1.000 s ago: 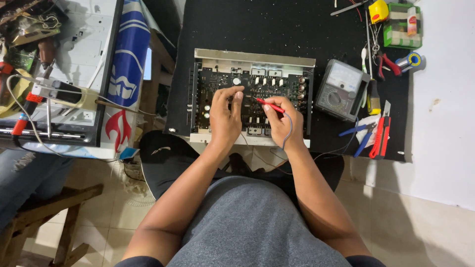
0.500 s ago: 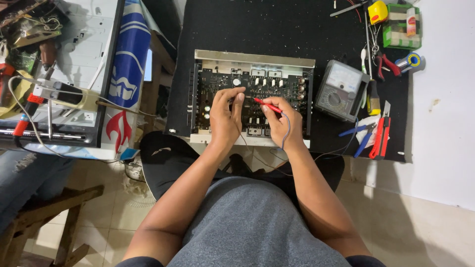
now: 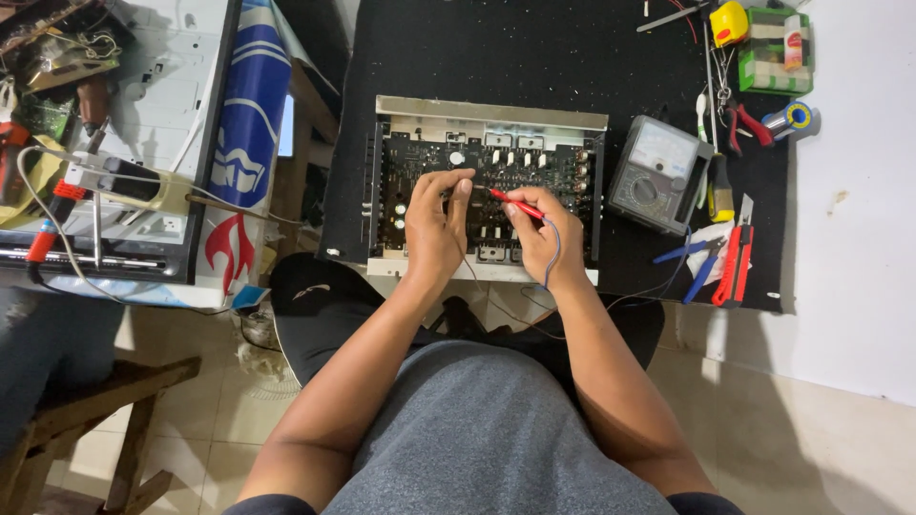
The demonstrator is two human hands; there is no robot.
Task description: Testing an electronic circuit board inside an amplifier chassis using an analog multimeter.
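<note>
**Both hands working over an open circuit board**

The right hand (image 3: 546, 229) is pinching a slim red test probe (image 3: 515, 204) between closed fingertips, its tip pointing left toward the other hand. The left hand (image 3: 434, 224) is curling its fingers down onto the dark green circuit board (image 3: 482, 186); whether it is gripping anything cannot be told. The board is sitting inside an open metal chassis (image 3: 487, 114) on a black mat (image 3: 506, 48), straight ahead of the person. Just right of the chassis a grey analogue multimeter (image 3: 658, 175) is lying on the mat, with blue-handled pliers (image 3: 697, 267) and a red utility knife (image 3: 737, 262) near it
</note>
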